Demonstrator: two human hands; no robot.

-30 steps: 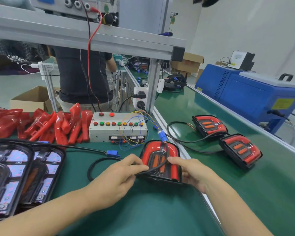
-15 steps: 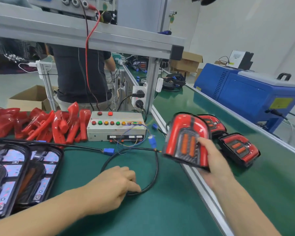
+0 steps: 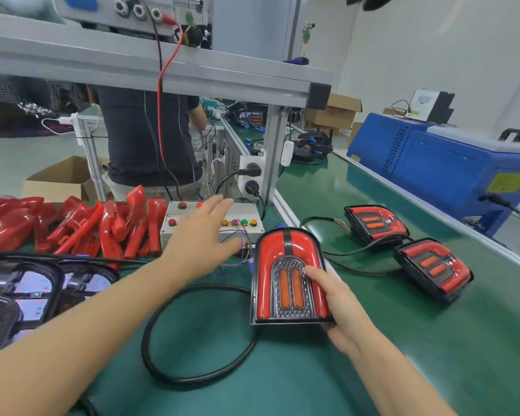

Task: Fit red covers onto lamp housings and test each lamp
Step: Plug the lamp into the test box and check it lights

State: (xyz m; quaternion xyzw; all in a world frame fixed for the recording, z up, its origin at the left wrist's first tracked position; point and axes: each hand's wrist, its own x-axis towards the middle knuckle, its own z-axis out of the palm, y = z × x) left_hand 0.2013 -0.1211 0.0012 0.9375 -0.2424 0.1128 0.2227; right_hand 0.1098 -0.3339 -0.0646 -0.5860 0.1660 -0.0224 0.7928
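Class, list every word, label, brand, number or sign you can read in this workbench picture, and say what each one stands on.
No text here can be read.
Yellow label on the blue machine: print too small and blurred.
White device behind the blue machine: faint marks, unreadable.
Button box under the left hand: no legible markings by its buttons.
Lamp held by the right hand: no lettering visible.

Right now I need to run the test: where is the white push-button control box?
Head view, centre: white control box sits behind the left hand, right of the red covers.
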